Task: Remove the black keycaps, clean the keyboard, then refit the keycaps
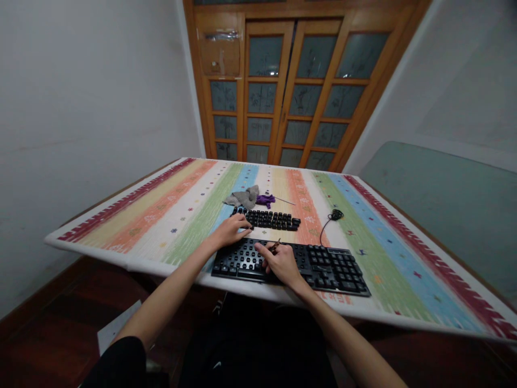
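A black keyboard (338,269) lies along the table's near edge. Its left and middle parts have lost their keycaps, so bare switches show; the right part keeps its caps. Loose black keycaps (274,220) stand in rows just beyond it. My left hand (231,230) reaches over the left end of these rows, thumb and forefinger closing around a black keycap. My right hand (283,263) is above the keyboard's middle, its fingers curled around a small, thin brown tool (276,246) of unclear kind. Its thumb points left over the bare switches.
Past the keycaps lie a grey cloth (243,198), a purple cloth (265,200) and a thin rod (285,201). The keyboard's bundled cable (335,215) rests at right. A striped cloth covers the table (161,215). A greenish board (440,199) stands beyond the right edge.
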Demonstrator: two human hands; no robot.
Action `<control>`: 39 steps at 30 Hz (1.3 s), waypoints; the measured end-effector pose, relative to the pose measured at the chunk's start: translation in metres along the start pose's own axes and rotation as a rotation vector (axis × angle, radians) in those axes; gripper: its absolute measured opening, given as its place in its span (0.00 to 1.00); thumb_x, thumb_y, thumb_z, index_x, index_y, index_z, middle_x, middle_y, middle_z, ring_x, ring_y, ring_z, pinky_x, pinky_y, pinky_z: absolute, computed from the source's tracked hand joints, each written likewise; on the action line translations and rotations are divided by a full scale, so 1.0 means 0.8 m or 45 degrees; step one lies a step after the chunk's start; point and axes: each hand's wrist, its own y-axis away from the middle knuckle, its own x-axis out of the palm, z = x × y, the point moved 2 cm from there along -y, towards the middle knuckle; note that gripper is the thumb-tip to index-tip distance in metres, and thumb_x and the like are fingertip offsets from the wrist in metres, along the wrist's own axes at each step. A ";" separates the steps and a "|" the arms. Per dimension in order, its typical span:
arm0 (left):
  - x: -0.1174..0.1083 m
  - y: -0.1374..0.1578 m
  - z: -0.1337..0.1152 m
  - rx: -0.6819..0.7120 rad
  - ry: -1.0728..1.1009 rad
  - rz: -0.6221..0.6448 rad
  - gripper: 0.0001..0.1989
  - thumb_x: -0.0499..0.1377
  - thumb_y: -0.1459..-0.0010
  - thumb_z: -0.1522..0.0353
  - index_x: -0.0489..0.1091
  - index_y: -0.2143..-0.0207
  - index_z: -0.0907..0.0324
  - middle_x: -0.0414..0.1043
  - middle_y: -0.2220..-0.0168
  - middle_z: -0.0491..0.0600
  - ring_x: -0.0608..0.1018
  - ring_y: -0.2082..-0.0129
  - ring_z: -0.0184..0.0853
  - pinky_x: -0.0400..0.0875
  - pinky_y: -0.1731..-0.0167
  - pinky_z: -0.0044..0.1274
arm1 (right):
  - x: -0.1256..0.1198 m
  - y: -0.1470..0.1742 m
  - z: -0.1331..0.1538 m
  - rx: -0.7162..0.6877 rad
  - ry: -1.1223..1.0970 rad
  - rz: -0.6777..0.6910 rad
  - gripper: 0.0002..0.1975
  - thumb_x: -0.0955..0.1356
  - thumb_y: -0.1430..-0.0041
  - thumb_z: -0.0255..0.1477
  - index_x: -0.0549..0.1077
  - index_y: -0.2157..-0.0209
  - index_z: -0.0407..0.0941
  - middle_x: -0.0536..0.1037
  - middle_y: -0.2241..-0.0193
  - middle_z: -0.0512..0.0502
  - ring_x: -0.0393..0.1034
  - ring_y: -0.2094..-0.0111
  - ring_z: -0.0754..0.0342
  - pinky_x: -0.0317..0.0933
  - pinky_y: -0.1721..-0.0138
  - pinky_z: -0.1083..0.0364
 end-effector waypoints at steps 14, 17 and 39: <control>-0.005 0.057 -0.047 -0.008 0.173 0.098 0.08 0.60 0.38 0.65 0.76 0.60 0.59 0.71 0.58 0.52 0.73 0.55 0.38 0.69 0.53 0.29 | 0.008 0.009 0.010 -0.110 0.060 0.057 0.27 0.65 0.40 0.52 0.68 0.82 0.46 0.71 0.88 0.52 0.67 0.88 0.56 0.57 0.82 0.59; -0.003 0.057 -0.046 -0.029 0.176 0.095 0.08 0.60 0.38 0.65 0.76 0.60 0.60 0.71 0.58 0.52 0.72 0.54 0.39 0.69 0.52 0.30 | 0.013 0.011 0.007 -0.228 0.202 0.067 0.28 0.62 0.36 0.50 0.69 0.82 0.46 0.72 0.87 0.51 0.68 0.85 0.56 0.56 0.79 0.59; -0.012 0.048 -0.054 -0.045 0.156 0.181 0.07 0.61 0.39 0.67 0.75 0.60 0.59 0.73 0.58 0.51 0.73 0.55 0.39 0.68 0.52 0.30 | 0.001 -0.055 -0.001 0.162 0.085 0.336 0.30 0.64 0.39 0.52 0.68 0.84 0.43 0.69 0.91 0.51 0.60 0.91 0.61 0.51 0.86 0.61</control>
